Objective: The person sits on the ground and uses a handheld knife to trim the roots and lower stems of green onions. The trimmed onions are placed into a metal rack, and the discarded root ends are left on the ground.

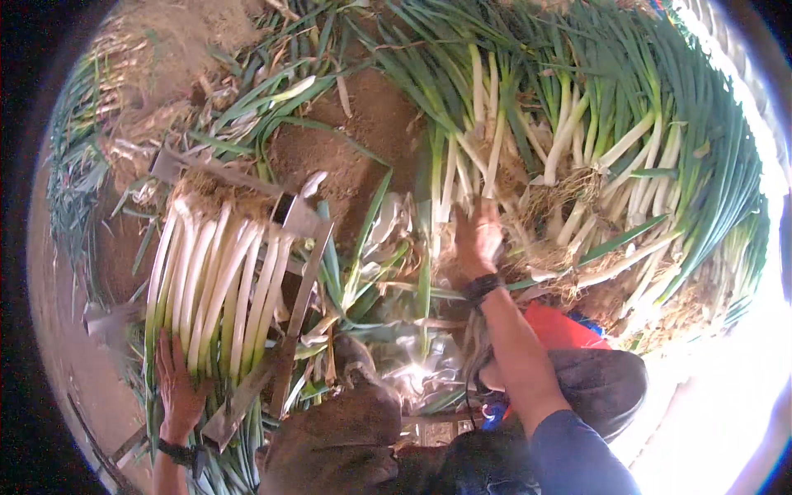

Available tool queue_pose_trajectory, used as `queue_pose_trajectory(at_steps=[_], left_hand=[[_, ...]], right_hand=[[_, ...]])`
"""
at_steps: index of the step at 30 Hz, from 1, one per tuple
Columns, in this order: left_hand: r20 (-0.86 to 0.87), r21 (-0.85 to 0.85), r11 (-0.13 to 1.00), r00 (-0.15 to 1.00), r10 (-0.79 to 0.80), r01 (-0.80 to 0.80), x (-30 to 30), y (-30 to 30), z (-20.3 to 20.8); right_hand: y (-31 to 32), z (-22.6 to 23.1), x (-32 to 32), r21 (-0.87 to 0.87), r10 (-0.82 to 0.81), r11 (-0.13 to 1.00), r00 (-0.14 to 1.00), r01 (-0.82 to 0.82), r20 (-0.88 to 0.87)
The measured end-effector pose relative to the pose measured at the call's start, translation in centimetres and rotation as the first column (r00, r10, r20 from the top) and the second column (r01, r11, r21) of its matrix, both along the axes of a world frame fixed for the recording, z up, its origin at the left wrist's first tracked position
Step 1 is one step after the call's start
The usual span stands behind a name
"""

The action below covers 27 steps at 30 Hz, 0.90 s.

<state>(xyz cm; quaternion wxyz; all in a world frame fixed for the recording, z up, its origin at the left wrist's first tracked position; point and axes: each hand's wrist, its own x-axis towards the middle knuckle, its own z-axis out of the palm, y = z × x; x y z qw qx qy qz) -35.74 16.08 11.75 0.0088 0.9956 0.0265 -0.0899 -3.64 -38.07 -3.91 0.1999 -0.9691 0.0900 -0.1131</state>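
A row of long green onions (210, 289) lies in a metal rack (305, 285), white shanks side by side and brown roots at the far end. My left hand (179, 384) rests on their green part at the left, fingers stretched out flat. To the right, my right hand (474, 243) reaches to the near side of a big pile of green onions (569, 124). Its fingers curl down at the white shanks of a few stalks there; the fingertips are partly hidden.
Loose leaves and peeled skins (388, 231) litter the ground between rack and pile. Bare brown soil (351, 124) shows farther off. More green onions (78, 181) lie at the far left. My bent knees (338, 429) are close to the rack, and a red thing (557, 330) shows beside my right forearm.
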Motion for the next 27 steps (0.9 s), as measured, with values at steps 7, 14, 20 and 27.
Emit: queue_pose_trajectory(at_steps=[7, 14, 20, 27], left_hand=[[-0.132, 0.000, 0.992, 0.983, 0.129, -0.130, 0.2, -1.1, 1.0], [-0.184, 0.040, 0.986, 0.968, 0.168, -0.164, 1.2, -2.4, 1.9], [-0.153, 0.059, 0.996, 0.986, 0.072, -0.064, 1.4, -2.1, 2.0], [-0.274, 0.104, 0.977, 0.939, 0.209, -0.187, 1.0, -1.8, 1.7]], right_hand=[[-7.6, 0.0, 5.6, 0.361, -0.012, 0.899, 0.838, 0.248, -0.546], [-5.7, 13.5, 4.0, 0.924, -0.022, 0.354, 0.989, 0.144, -0.145], [-2.3, 24.7, 1.8, 0.989, 0.073, 0.145, 0.997, 0.015, -0.026], [-2.4, 13.1, 17.8, 0.196, 0.057, 0.981, 0.943, 0.009, -0.327]])
